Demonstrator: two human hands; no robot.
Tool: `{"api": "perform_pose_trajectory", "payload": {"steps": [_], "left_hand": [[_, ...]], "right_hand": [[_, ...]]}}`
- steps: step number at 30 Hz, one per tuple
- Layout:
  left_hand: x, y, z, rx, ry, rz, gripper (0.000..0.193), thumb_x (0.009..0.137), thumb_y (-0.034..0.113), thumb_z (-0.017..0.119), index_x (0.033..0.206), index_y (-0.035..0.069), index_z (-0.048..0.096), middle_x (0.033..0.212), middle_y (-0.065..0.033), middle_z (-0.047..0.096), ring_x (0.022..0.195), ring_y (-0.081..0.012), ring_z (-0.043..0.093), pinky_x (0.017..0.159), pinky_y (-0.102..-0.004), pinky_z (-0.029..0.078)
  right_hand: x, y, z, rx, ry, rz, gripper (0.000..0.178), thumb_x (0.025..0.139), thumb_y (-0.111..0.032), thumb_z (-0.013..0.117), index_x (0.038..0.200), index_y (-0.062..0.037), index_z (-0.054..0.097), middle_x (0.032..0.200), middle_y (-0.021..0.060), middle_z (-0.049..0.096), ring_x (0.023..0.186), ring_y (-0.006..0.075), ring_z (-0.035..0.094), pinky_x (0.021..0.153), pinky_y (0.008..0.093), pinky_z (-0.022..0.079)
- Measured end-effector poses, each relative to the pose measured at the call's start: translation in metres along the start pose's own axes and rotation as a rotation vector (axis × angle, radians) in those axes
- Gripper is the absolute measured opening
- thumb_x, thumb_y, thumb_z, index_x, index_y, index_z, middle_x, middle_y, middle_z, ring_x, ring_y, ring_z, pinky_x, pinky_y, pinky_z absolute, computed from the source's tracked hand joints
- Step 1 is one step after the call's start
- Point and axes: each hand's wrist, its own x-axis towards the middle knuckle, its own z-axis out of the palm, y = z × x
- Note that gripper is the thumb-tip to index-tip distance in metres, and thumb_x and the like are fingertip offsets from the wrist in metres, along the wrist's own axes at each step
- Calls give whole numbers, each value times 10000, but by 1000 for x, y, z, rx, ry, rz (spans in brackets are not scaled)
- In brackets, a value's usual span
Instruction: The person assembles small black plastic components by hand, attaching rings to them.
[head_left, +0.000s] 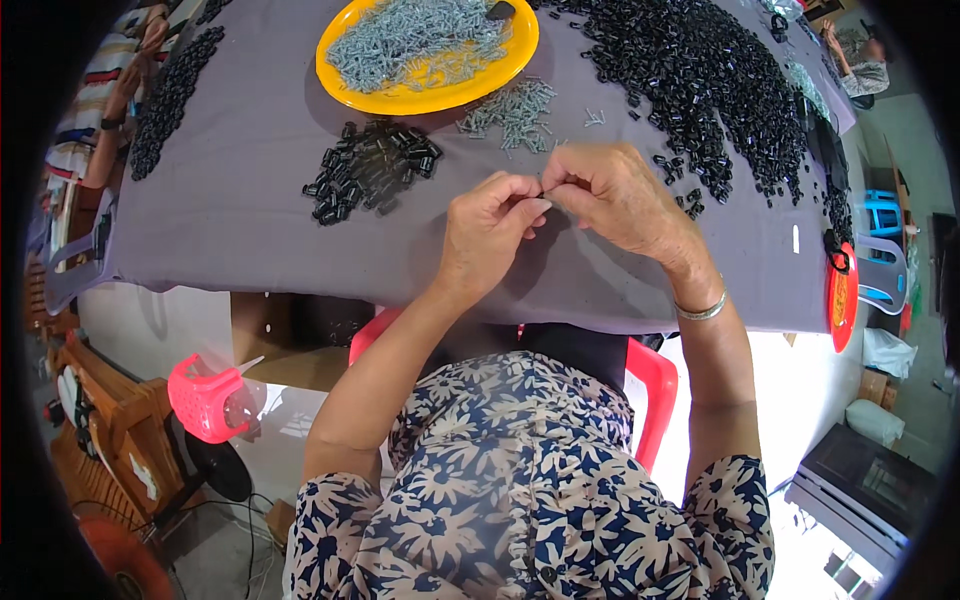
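My left hand (490,228) and my right hand (625,203) meet over the grey cloth, fingertips almost touching. Thumb and forefinger of the left are pinched around a tiny dark piece (541,195), mostly covered by the fingers. My right hand is pinched too, against the same spot; what it grips is too small and hidden to name. Left of my hands lies a pile of short black tubular pieces (345,180). Just beyond them is a small heap of silvery screws (515,115). A yellow oval tray (400,103) holding many more screws stands behind.
A large spread of black pieces (700,80) covers the table's right side, with another pile (170,105) at the far left. A red-rimmed tray (842,300) is by the right edge. Another person's arm (115,120) shows at the far left. Below me is a red chair (652,390).
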Motion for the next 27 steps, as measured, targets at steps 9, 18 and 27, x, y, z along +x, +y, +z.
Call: {"api": "perform_pose_trajectory", "payload": {"steps": [9, 18, 27], "left_hand": [[1, -3, -2, -97, -23, 16, 85, 919, -8, 658, 997, -27, 684, 897, -15, 661, 758, -93, 643, 684, -229, 534], [1, 0, 0, -45, -13, -3, 100, 915, -3, 667, 1012, -20, 684, 895, -12, 653, 753, -89, 636, 680, -229, 531], [0, 2, 1, -51, -1, 14, 72, 912, 10, 667, 973, -28, 665, 893, -21, 618, 767, -92, 646, 669, -233, 532]], "right_hand": [[-12, 7, -3, 633, -23, 345, 88, 939, -70, 634, 998, -8, 654, 802, -14, 640, 665, 37, 578, 547, 205, 518], [-24, 14, 26, 509, 233, 227, 67, 925, -52, 684, 981, -21, 667, 817, -24, 629, 670, 32, 571, 581, 184, 482], [-22, 10, 43, 349, 380, 142, 27, 912, -18, 678, 890, -14, 664, 793, -8, 656, 618, 41, 606, 529, 195, 479]]}}
